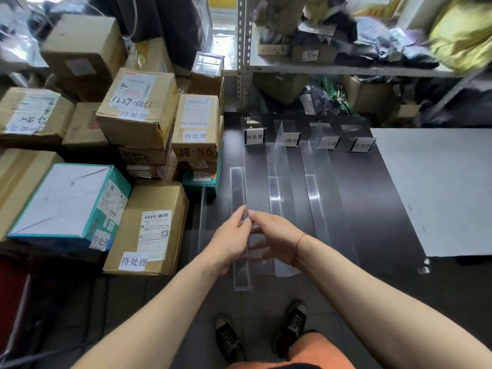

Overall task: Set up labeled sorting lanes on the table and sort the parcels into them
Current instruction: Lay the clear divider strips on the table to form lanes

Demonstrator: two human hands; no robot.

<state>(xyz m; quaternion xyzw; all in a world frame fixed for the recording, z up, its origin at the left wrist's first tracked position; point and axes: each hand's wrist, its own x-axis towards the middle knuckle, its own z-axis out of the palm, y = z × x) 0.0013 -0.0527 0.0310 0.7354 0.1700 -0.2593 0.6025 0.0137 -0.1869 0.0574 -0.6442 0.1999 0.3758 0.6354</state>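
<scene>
Both hands, left hand (234,235) and right hand (274,235), pinch a clear divider strip (241,262) over the dark table (372,198); parcels (138,110) are stacked left. Cluttered shelving (346,70) stands behind.

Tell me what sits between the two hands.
In the head view, a clear acrylic divider strip runs between the left hand and right hand; both pinch it.

Both hands (231,237) (274,235) pinch a clear divider strip (241,272) (transparent) over the dark table (372,198).
</scene>
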